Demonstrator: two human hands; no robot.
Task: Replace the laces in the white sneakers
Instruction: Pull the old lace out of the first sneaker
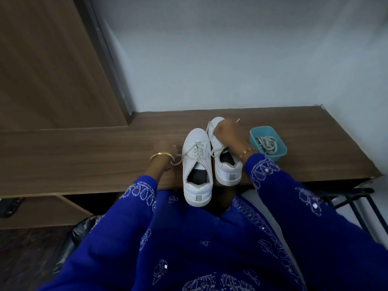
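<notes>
Two white sneakers stand side by side on a brown wooden desk (pixel 84 152), toes pointing away from me. The left sneaker (pixel 196 164) is laced, and its heel hangs over the desk's front edge. Its loose lace end (pixel 176 160) curls leftward beside my left wrist. My left hand (pixel 162 148), with a gold bangle, lies on the desk just left of that shoe; its fingers are hidden. My right hand (pixel 227 133) is over the toe of the right sneaker (pixel 225 162) and pinches its lace (pixel 210 128), which runs loosely across the shoe.
A teal plastic tray (pixel 281 151) holding a bundle of pale laces (pixel 267 144) sits right of the sneakers. A white wall backs the desk, and a wooden panel rises at the left. Blue embroidered clothing fills the foreground. A dark metal frame stands low at right.
</notes>
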